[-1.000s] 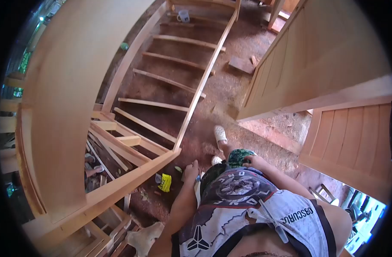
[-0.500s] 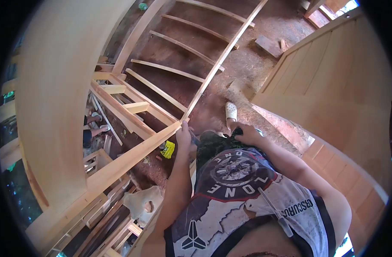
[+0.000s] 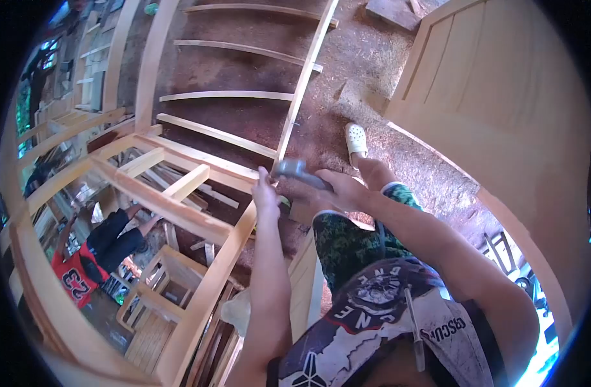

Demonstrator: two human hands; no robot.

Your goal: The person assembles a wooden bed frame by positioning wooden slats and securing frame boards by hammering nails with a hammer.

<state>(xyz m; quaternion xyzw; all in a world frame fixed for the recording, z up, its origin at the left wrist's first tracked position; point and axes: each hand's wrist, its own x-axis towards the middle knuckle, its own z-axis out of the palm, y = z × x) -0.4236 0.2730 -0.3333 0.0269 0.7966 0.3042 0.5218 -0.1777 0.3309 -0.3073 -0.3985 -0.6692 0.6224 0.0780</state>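
Note:
My right hand (image 3: 339,190) is closed round the handle of a hammer (image 3: 290,169), whose grey metal head points left, slightly blurred. Close by, my left hand (image 3: 266,195) is at the corner of a pale wooden frame (image 3: 237,233), its fingers drawn together. Whatever the left fingers pinch is too small or hidden to name. The hammer head is just right of the left fingertips. Beyond the corner, a long wooden rail (image 3: 303,84) with several cross slats (image 3: 224,95) runs away from me.
A large panelled wooden door (image 3: 495,97) stands on the right. At lower left, another person (image 3: 79,274) in a red shirt is beyond the frame, near a wooden chair (image 3: 155,322). A board (image 3: 392,14) lies on the dirt floor (image 3: 347,61).
My right hand has come from beside my thigh to the frame corner and now holds the hammer. The left hand has shifted slightly left. The view has turned, bringing the other person into sight.

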